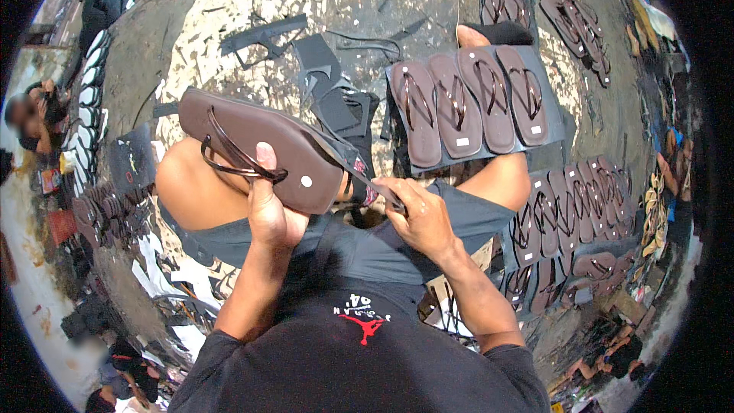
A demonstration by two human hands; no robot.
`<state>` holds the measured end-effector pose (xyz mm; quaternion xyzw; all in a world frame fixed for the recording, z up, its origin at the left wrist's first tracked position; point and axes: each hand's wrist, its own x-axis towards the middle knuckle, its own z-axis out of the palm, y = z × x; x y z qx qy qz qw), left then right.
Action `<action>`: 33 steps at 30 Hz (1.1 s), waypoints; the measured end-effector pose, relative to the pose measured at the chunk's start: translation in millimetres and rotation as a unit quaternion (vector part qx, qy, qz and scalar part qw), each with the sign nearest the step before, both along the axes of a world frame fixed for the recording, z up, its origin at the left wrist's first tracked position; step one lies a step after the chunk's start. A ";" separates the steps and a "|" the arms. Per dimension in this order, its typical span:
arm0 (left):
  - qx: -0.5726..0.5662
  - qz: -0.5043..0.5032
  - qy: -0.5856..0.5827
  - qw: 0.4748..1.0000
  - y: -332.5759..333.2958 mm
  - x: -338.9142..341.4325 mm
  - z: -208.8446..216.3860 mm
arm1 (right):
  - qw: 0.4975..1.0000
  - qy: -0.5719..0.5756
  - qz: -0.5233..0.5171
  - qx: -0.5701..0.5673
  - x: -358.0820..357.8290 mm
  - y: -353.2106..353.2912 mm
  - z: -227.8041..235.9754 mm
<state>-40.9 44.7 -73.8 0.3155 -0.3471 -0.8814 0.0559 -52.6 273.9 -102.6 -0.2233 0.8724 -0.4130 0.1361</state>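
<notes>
A brown thong sandal (264,141) is tilted in front of me over my lap, its footbed turned toward me. My left hand (273,210) is closed round its near edge, with the thumb over the footbed beside the glossy strap. A thin, flat, dark blade, seemingly a knife (388,193), is in my right hand (419,218), whose fingers are wrapped round it. Its far end reaches the sandal's right edge. Along that edge a narrow dark strip (336,145) stands off from the sole; where it is joined is hard to make out.
Several brown sandals (456,111) lie on a dark sheet to the right of the sandal I hold, near my knee. More rows of sandals (569,206) are farther right. Black sheet offcuts (329,80) litter the stained ground ahead. Other people sit at the far left and right.
</notes>
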 end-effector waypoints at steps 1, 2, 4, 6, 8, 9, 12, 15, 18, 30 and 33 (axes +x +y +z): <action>-0.017 0.000 -0.012 1.000 3.6 4.3 -1.7 | 0.999 -0.020 0.009 0.027 -0.9 -0.2 -1.6; -0.035 0.023 -0.006 0.999 7.9 8.3 -1.4 | 0.998 -0.036 0.020 0.052 -7.5 -5.9 1.0; -0.022 -0.013 -0.010 1.000 -8.2 13.4 -9.2 | 1.000 0.008 0.030 -0.002 -21.1 -25.5 3.0; -0.046 -0.023 -0.016 0.999 -17.4 15.8 -15.4 | 0.998 0.016 0.055 -0.002 -34.8 -48.1 7.2; -0.036 -0.016 -0.006 0.999 -24.8 17.1 -22.5 | 0.997 0.012 0.076 0.012 -47.0 -66.3 9.3; -0.029 -0.017 -0.003 0.999 -26.9 19.2 -24.1 | 0.996 0.007 0.083 0.020 -51.5 -73.2 10.2; -0.082 -0.062 -0.018 0.995 -26.7 30.6 -15.1 | 0.995 -0.042 0.091 0.008 -73.0 -103.1 24.4; -0.177 -0.012 -0.097 0.979 -0.9 54.4 -18.7 | 0.981 -0.086 0.078 -0.155 -102.7 -132.5 -2.2; 0.031 -0.133 0.004 0.991 -25.9 11.7 -4.4 | 0.865 -0.378 0.005 -0.331 -84.3 -94.1 -4.2; -0.113 -0.426 -0.121 0.889 139.6 -76.6 -167.4 | 0.746 -0.070 -0.462 -0.475 -121.7 138.8 38.3; -0.090 -0.401 -0.167 0.896 150.4 -96.7 -156.1 | 0.817 -0.153 -0.415 -0.370 -85.1 135.2 35.4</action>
